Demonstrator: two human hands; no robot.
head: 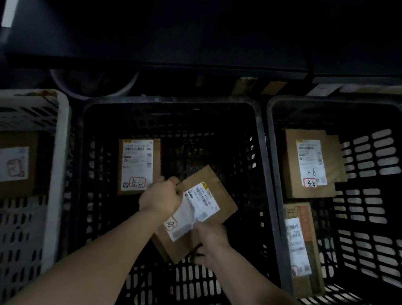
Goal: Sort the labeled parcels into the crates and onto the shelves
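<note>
Left hand (161, 196) grips the upper left edge of the held parcel (217, 194), fingers curled over it. Right hand (209, 243) grips the lower end, touching the white label (198, 204).

The held parcel is tilted, label up, within the opening of the middle black crate (176, 99), not yet set down. 1 flat parcel (137, 166) lies on that crate's floor, just beside the left hand.

The right black crate (334, 102) holds 2: a far parcel (308, 166) and a near parcel (303, 250). The white crate (58, 156) appears to hold 2 labelled parcels (11, 164), though blur prevents a firm count. The shelf (157, 58) above is too dark to read.

Assessment: sorting is partly done, with about 5 parcels placed. The 1 in hand awaits release, and any unsorted stock is out of view.
</note>
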